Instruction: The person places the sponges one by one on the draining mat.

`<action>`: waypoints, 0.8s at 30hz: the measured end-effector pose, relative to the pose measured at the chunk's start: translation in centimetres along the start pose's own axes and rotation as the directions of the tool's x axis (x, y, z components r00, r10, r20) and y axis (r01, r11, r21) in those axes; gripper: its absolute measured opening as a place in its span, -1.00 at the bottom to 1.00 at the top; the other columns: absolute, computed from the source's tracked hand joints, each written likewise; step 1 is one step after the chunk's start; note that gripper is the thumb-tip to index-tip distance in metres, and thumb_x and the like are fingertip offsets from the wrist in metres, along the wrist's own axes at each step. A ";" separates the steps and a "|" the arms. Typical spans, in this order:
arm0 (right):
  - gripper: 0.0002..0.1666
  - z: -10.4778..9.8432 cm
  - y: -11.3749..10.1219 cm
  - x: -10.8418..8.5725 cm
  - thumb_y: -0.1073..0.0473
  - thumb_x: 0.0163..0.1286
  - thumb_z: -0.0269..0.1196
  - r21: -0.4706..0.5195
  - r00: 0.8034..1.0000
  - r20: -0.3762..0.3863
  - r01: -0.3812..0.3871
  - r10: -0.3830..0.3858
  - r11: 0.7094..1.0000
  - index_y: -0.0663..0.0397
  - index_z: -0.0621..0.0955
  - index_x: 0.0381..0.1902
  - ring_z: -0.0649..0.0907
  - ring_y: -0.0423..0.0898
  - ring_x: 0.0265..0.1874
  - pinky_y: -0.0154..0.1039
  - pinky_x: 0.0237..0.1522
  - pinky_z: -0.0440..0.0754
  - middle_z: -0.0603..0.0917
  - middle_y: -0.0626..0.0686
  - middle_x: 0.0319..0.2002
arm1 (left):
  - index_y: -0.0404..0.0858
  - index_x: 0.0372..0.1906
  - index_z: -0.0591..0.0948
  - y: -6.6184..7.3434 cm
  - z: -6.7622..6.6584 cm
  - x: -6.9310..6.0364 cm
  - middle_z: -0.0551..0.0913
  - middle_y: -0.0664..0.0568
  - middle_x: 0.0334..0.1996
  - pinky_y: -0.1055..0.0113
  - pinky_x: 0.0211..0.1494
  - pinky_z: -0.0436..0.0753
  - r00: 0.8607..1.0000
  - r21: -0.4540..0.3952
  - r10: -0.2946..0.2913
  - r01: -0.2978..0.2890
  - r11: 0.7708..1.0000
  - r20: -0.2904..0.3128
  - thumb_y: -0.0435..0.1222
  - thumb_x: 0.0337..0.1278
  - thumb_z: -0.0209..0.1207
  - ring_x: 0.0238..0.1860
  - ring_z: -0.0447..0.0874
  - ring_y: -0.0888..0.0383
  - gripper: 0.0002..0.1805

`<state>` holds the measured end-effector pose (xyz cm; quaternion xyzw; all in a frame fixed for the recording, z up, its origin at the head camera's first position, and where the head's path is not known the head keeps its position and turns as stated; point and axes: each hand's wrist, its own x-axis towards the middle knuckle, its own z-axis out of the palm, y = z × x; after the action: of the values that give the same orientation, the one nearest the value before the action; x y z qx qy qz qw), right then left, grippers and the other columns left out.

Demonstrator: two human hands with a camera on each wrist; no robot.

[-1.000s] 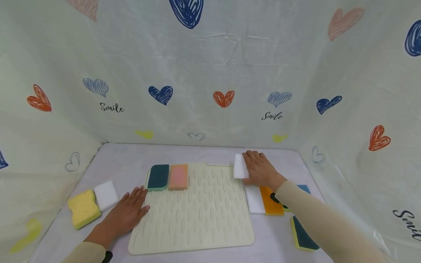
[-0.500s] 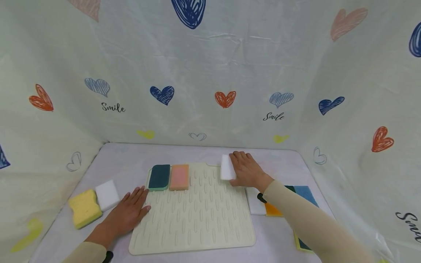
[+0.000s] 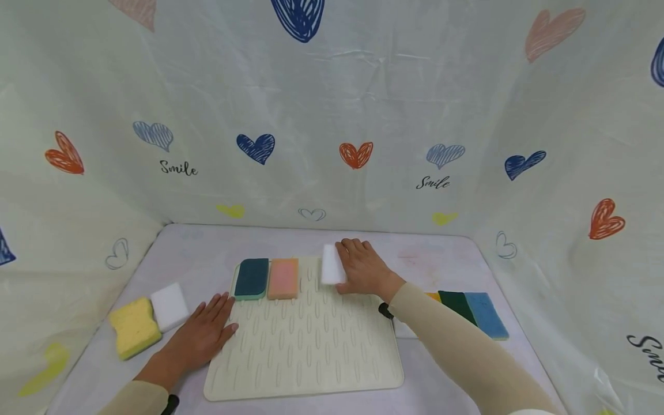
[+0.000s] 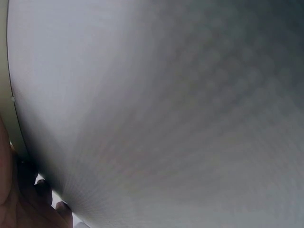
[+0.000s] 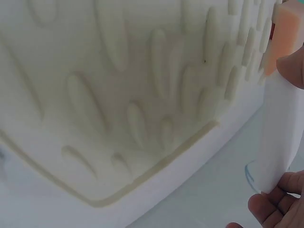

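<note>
- White sponge (image 3: 332,264) is being pinched by the right hand (image 3: 367,270), with the thumb pressing its near end and the fingers gripping its far end.
- This sponge is showing over the back part of the cream mat (image 3: 306,346), to the right of the pink sponge (image 3: 283,278) and apart from it; whether it is touching the mat, one cannot tell.
- Left hand (image 3: 202,328) is resting with its fingers straight, the fingertips and thumb lying over the mat's left edge.
- Dark teal sponge (image 3: 251,279) is lying at the mat's back left corner, just beside the pink sponge.
- Yellow sponge (image 3: 135,328) and a second white sponge (image 3: 170,306) are lying next to each other on the counter (image 3: 202,242), left of the left hand.
- Beyond the mat's right edge, a blue piece (image 3: 486,314) and a dark green piece (image 3: 454,302) are lying side by side, the right sleeve (image 3: 461,357) partly hiding the green one, an orange piece (image 3: 433,296) and a white piece (image 3: 403,330).
- Pale sheet (image 3: 332,86) printed with hearts is rising behind the counter.
</note>
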<state>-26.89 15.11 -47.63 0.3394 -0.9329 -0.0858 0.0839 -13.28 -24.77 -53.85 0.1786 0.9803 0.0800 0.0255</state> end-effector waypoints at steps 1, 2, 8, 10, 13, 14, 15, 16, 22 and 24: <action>0.23 0.1 -0.4 0.2 -0.47 0.20 0.37 0.003 1.000 0.020 -0.002 0.001 1.000 0.28 0.31 0.52 0.49 0.12 0.32 0.04 0.27 0.54 0.46 0.19 0.38 | -0.48 0.56 0.31 0.0 0.0 0.0 0.30 -0.39 0.57 -0.32 0.54 0.32 1.000 -0.001 0.002 -0.002 1.000 -0.001 0.00 0.62 0.07 0.59 0.24 -0.37 -0.25; 0.23 0.1 -0.7 0.4 -0.47 0.20 0.37 0.013 0.999 0.032 -0.002 0.001 1.000 0.27 0.31 0.53 0.49 0.11 0.33 0.04 0.28 0.53 0.45 0.19 0.39 | -0.48 0.56 0.31 0.0 -0.1 0.0 0.30 -0.39 0.57 -0.32 0.54 0.32 1.000 0.000 0.005 -0.005 1.000 -0.003 0.00 0.62 0.07 0.58 0.25 -0.37 -0.25; 0.23 0.7 -2.5 1.5 -0.49 0.25 0.33 0.033 0.996 0.094 -0.001 -0.002 0.999 0.22 0.29 0.57 0.46 0.08 0.38 0.01 0.30 0.51 0.43 0.16 0.44 | -0.47 0.57 0.30 0.1 -0.1 0.0 0.29 -0.38 0.58 -0.32 0.54 0.32 1.000 -0.002 -0.002 0.002 1.000 0.009 0.01 0.63 0.06 0.59 0.23 -0.36 -0.25; 0.23 0.8 -2.8 1.8 -0.49 0.26 0.33 0.033 0.994 0.108 -0.002 -0.002 0.999 0.21 0.28 0.59 0.46 0.06 0.39 0.00 0.30 0.50 0.43 0.15 0.46 | -0.47 0.57 0.30 0.1 -0.1 0.0 0.29 -0.38 0.58 -0.32 0.54 0.32 1.000 -0.008 -0.003 0.003 1.000 0.008 0.01 0.63 0.06 0.59 0.23 -0.36 -0.25; 0.22 0.9 -3.2 2.2 -0.48 0.27 0.31 0.039 0.991 0.131 -0.009 0.004 0.999 0.18 0.26 0.61 0.45 0.05 0.42 -0.01 0.32 0.49 0.41 0.13 0.49 | -0.47 0.57 0.31 0.1 -0.2 -0.1 0.30 -0.38 0.57 -0.31 0.54 0.33 1.000 -0.012 0.001 -0.001 1.000 -0.002 0.00 0.62 0.07 0.59 0.24 -0.36 -0.26; 0.22 0.9 -3.3 2.4 -0.47 0.27 0.32 0.045 0.991 0.136 -0.012 0.006 0.999 0.18 0.26 0.61 0.44 0.04 0.43 -0.01 0.33 0.48 0.41 0.13 0.50 | -0.47 0.56 0.31 0.1 -0.2 -0.1 0.31 -0.38 0.57 -0.31 0.54 0.33 1.000 -0.012 0.003 -0.003 1.000 -0.006 -0.01 0.62 0.07 0.59 0.24 -0.36 -0.26; 0.22 0.8 -3.4 2.5 -0.46 0.27 0.32 0.050 0.990 0.138 -0.013 0.006 0.999 0.17 0.26 0.62 0.45 0.04 0.43 -0.01 0.33 0.48 0.41 0.13 0.50 | -0.47 0.56 0.31 0.1 -0.2 -0.1 0.31 -0.38 0.57 -0.31 0.54 0.33 1.000 -0.010 0.004 -0.004 1.000 -0.008 -0.01 0.62 0.07 0.59 0.24 -0.36 -0.26; 0.21 0.7 -3.5 2.6 -0.46 0.27 0.32 0.056 0.990 0.142 -0.014 0.006 0.998 0.17 0.26 0.62 0.44 0.04 0.44 -0.01 0.34 0.48 0.41 0.13 0.50 | -0.47 0.56 0.31 0.1 -0.2 -0.1 0.31 -0.38 0.56 -0.31 0.53 0.34 1.000 -0.008 0.005 -0.005 1.000 -0.009 -0.01 0.62 0.07 0.59 0.24 -0.36 -0.27; 0.21 0.6 -3.9 3.2 -0.45 0.27 0.33 0.066 0.986 0.164 -0.007 -0.004 0.998 0.18 0.27 0.61 0.44 0.04 0.46 0.00 0.33 0.49 0.41 0.12 0.51 | -0.47 0.57 0.31 0.0 -0.1 -0.1 0.30 -0.38 0.57 -0.31 0.54 0.32 1.000 -0.018 0.002 -0.002 1.000 -0.007 -0.01 0.63 0.07 0.59 0.23 -0.36 -0.26; 0.21 0.7 -4.0 3.3 -0.45 0.27 0.32 0.064 0.985 0.174 -0.005 -0.006 0.998 0.17 0.27 0.62 0.44 0.04 0.47 0.00 0.33 0.49 0.41 0.12 0.52 | -0.47 0.57 0.30 0.0 -0.1 -0.1 0.30 -0.38 0.57 -0.32 0.54 0.32 1.000 -0.025 0.002 -0.002 1.000 -0.005 -0.01 0.63 0.06 0.59 0.22 -0.36 -0.26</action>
<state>-27.08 10.01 -48.80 0.3333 -0.9390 -0.0849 -0.0090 -13.22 -24.80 -53.73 0.1791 0.9791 0.0929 0.0250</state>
